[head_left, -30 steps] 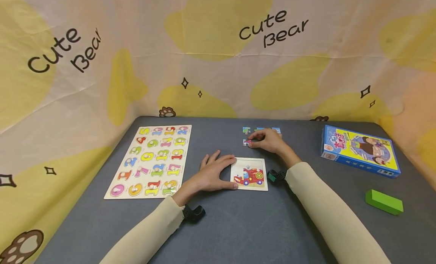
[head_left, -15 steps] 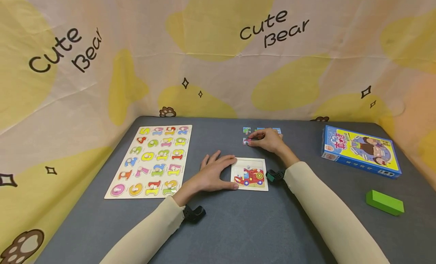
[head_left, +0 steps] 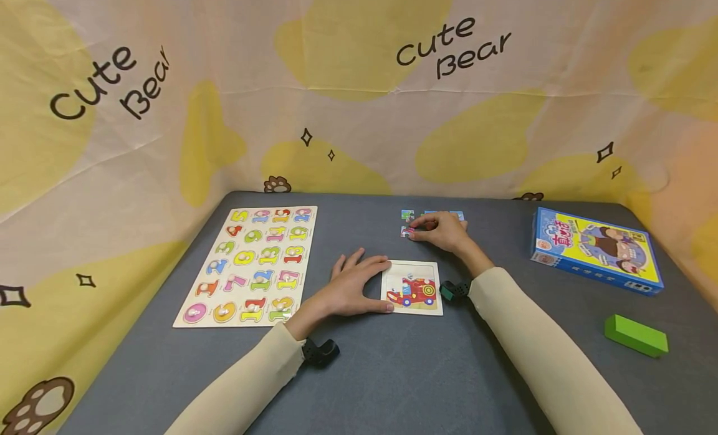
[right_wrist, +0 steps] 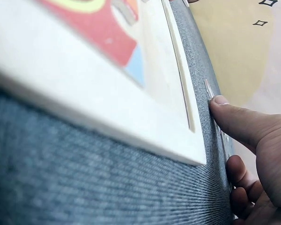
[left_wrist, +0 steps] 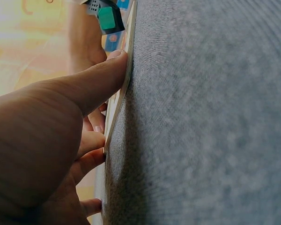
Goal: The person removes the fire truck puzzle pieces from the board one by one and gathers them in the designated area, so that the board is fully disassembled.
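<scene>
A small wooden puzzle board (head_left: 412, 304) with a red vehicle picture lies in the middle of the table. My left hand (head_left: 350, 290) rests at its left side, thumb and index finger spread along the edge; in the left wrist view the thumb (left_wrist: 100, 79) presses on the rim. Beyond the board, my right hand (head_left: 443, 231) pinches a small jigsaw puzzle piece (head_left: 405, 232) between thumb and fingers, close to the table. Just behind it lies another jigsaw piece (head_left: 407, 215), green and blue. More blue pieces (head_left: 457, 215) are partly hidden behind the right hand.
A large number puzzle board (head_left: 238, 310) lies to the left. On the right are a blue and yellow box (head_left: 594, 248) and, nearer, a green block (head_left: 636, 335). Patterned cloth (head_left: 359, 111) hangs behind the grey table (head_left: 392, 385).
The right hand has slid its jigsaw piece slightly away from me, nearer to the piece behind it. The left hand stays at the puzzle board.
</scene>
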### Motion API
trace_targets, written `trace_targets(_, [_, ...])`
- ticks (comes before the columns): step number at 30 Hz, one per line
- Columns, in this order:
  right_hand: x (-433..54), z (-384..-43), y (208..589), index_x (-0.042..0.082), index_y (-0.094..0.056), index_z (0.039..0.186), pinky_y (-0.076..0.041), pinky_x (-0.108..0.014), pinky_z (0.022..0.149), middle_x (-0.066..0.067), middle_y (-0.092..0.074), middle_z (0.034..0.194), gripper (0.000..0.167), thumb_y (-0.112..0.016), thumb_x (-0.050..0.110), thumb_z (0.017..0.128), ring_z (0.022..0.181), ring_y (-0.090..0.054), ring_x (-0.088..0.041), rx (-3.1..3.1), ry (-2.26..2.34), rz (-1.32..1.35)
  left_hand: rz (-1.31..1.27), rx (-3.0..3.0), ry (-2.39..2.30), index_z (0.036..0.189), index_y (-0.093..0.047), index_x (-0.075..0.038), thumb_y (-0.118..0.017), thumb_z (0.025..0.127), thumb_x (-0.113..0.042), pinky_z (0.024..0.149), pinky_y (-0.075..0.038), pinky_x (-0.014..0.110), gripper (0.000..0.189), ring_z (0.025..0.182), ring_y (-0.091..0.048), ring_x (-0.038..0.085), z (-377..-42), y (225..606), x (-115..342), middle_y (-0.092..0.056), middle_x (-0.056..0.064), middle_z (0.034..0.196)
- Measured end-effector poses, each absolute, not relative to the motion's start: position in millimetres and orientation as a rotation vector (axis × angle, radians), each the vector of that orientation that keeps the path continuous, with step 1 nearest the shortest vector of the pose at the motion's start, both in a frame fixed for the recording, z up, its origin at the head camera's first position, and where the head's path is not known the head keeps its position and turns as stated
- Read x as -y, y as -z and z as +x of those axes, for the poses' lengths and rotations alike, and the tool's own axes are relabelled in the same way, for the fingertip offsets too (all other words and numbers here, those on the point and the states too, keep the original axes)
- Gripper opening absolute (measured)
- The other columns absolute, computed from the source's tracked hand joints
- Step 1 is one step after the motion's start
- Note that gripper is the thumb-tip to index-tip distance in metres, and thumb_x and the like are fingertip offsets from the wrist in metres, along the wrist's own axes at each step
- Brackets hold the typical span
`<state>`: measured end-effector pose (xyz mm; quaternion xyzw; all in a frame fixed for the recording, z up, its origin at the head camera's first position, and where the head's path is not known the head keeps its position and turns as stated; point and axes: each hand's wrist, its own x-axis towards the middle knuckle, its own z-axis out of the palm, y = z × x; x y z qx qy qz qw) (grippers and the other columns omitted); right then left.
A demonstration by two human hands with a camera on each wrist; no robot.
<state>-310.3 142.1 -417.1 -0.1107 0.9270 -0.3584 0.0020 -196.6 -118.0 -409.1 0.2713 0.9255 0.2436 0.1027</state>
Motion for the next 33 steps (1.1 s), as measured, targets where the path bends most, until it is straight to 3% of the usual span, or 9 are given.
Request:
trace_targets(6, [-146,-310,421,0.018,-0.079,0.111,-0.021,-0.053,0.092,-0.013,-0.07,0.106,0.03,-0.082,0.036,0.087,0.1,-0.055,-0.027,-2.895,1.175,-0.398,0.802,-2.727,-0.722,0.156,-0.044,-0.022,-0.078,0.085,-0.052,0.122,0.002,0.069,0.084,0.159,-0.009,0.039,-196,409,117,-0.037,-0.002,0.165])
trace_targets(15, [-154,-308,427,0.018,-0.081,0.109,-0.018,-0.048,0.087,-0.006,-0.068,0.088,0.026,-0.083,0.031,0.087,0.086,-0.054,-0.019,-2.855,1.318,-0.508,0.811,-2.724,-0.727,0.155,-0.044,-0.021,-0.079,0.085,-0.052,0.122,0.001,0.069,0.084,0.159,-0.009,0.039,-196,411,116,-0.037,-0.001,0.165])
trace_targets(19, [-158,-304,426,0.017,-0.079,0.111,-0.025,-0.044,0.09,-0.007,-0.068,0.09,0.026,-0.081,0.029,0.088,0.082,-0.055,-0.018,-2.8,1.377,-0.528,0.811,-2.727,-0.723,0.155,-0.044,-0.022,-0.078,0.085,-0.052,0.122,0.001,0.069,0.084,0.159,-0.009,0.039,-197,411,116,-0.037,-0.002,0.165])
trace_targets(21, [-160,-301,425,0.015,-0.079,0.113,-0.034,-0.038,0.086,-0.008,-0.069,0.091,0.027,-0.08,0.028,0.09,0.077,-0.055,-0.017,-2.761,1.413,-0.545,0.81,-2.73,-0.722,0.155,-0.044,-0.022,-0.078,0.085,-0.053,0.122,0.001,0.069,0.084,0.159,-0.009,0.039,-197,411,116,-0.037,-0.002,0.165])
trace_targets(24, [-163,-296,423,0.01,-0.077,0.116,-0.042,-0.029,0.068,-0.012,-0.068,0.09,0.029,-0.078,0.024,0.091,0.07,-0.053,-0.016,-2.696,1.476,-0.591,0.813,-2.733,-0.723,0.155,-0.045,-0.022,-0.078,0.085,-0.052,0.122,0.002,0.069,0.084,0.159,-0.009,0.039,-197,412,116,-0.037,-0.002,0.165])
trace_targets(33, [-174,-281,421,0.007,-0.076,0.118,-0.039,-0.025,0.061,-0.01,-0.066,0.091,0.028,-0.077,0.018,0.092,0.068,-0.049,-0.016,-2.655,1.508,-0.676,0.798,-2.738,-0.724,0.155,-0.045,-0.022,-0.079,0.084,-0.052,0.122,0.001,0.068,0.085,0.159,-0.01,0.039,-198,410,116,-0.038,-0.002,0.164])
